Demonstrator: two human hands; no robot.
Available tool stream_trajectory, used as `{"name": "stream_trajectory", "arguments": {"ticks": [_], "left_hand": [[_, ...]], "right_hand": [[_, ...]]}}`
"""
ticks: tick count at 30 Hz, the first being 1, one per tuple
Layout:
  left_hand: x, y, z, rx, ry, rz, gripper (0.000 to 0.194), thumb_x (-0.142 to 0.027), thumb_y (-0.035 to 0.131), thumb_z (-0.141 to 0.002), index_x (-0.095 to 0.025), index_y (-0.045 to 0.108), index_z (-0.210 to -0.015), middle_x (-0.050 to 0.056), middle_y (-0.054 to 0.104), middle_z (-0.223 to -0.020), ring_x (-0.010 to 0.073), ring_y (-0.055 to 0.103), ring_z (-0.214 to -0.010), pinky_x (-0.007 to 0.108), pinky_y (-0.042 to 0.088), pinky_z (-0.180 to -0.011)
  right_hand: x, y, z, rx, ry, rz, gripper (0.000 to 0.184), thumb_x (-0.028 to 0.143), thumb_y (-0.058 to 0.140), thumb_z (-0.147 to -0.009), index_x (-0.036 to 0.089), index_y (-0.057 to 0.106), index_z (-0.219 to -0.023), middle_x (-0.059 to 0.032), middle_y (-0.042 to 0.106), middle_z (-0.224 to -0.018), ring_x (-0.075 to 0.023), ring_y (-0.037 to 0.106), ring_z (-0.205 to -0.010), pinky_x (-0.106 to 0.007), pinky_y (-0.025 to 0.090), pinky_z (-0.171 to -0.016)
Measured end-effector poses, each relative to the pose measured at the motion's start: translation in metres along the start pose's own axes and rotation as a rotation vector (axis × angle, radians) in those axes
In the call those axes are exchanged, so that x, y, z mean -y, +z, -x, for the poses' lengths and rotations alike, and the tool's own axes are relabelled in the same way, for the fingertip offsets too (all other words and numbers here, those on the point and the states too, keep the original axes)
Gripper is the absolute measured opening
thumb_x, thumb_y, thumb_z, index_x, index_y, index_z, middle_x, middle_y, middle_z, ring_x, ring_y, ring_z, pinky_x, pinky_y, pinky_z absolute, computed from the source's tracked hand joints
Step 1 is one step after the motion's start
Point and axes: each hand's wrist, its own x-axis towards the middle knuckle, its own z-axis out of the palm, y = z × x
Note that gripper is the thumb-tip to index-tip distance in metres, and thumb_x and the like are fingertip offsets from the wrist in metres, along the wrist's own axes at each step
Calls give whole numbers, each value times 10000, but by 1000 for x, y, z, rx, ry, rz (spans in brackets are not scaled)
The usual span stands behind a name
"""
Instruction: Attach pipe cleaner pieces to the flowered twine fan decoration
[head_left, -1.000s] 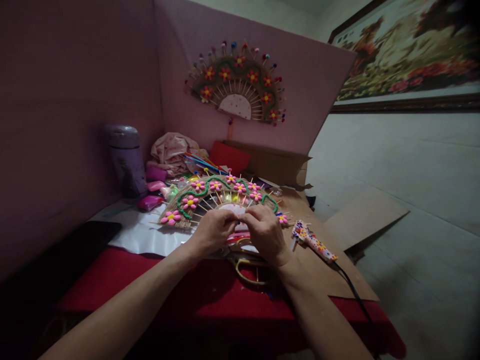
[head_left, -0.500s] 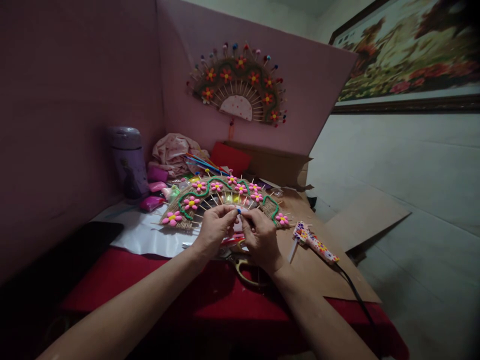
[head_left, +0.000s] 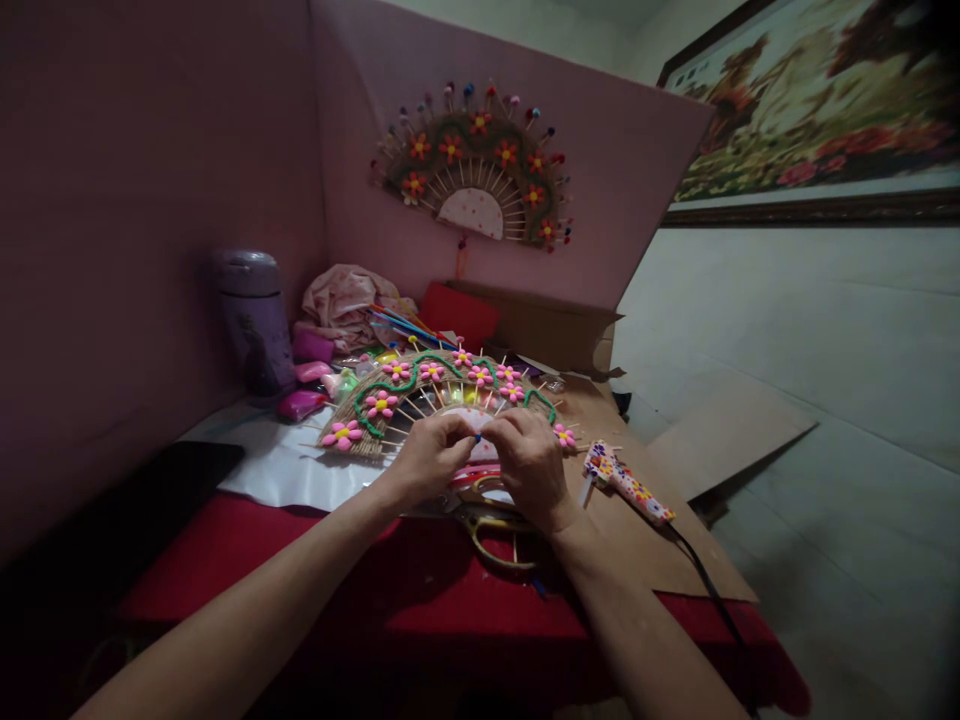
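My left hand (head_left: 431, 458) and my right hand (head_left: 531, 468) meet fingertip to fingertip over the lower middle of a half-round craft fan. Pinched between them is a small blue piece (head_left: 478, 437), too small to name surely. The fan (head_left: 349, 410) lies on the table, made of twine and thin sticks, with pink clay flowers (head_left: 381, 404) and a wavy green strip (head_left: 415, 372). Its pale dotted centre is partly behind my fingers. Below my hands lie scissors (head_left: 480, 548) with gold-coloured handles, partly covered by my right hand.
To the right, a flower-patterned glue gun (head_left: 628, 484) with a black cord rests on cardboard (head_left: 675, 555). At the left stand a purple bottle (head_left: 257, 325) and pink packets (head_left: 301, 404). A similar finished-looking fan (head_left: 480, 150) hangs on the pink board behind. Red cloth (head_left: 300, 585) covers the table.
Both hands have shifted slightly, with the blue piece a little lower between the fingertips. My right hand's fingers have turned downward. A blue scrap now shows near the table's front edge.
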Motion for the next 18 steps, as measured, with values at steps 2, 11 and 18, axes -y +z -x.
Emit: {"name": "stream_trajectory", "arguments": {"ticks": [2, 11, 18], "left_hand": [[-4, -2, -1, 58, -97, 193, 132, -217, 566, -703, -141, 593, -599, -24, 532, -530, 77, 453, -499, 194, 363, -485], [-8, 14, 3, -189, -374, 749, 246, -338, 713, -594, -132, 600, -669, -40, 524, -534, 44, 424, -418, 177, 346, -417], [-4, 14, 0, -162, -167, 351, 148, -285, 623, -699, -142, 661, -690, 5, 607, -615, 89, 504, -505, 205, 400, -479]], "right_hand": [[-1, 0, 1, -2, 61, -134, 133, 160, 451, -869, 192, 574, -832, -41, 581, -816, -173, 516, -806, -292, 381, -727], [19, 11, 5, -53, 191, -286, 127, 166, 442, -860, 187, 559, -817, -27, 584, -736, -150, 540, -694, -256, 407, -633], [8, 3, 2, 9, 174, -43, 168, 117, 439, -835, 197, 587, -835, -29, 585, -766, -164, 523, -735, -260, 363, -645]]}}
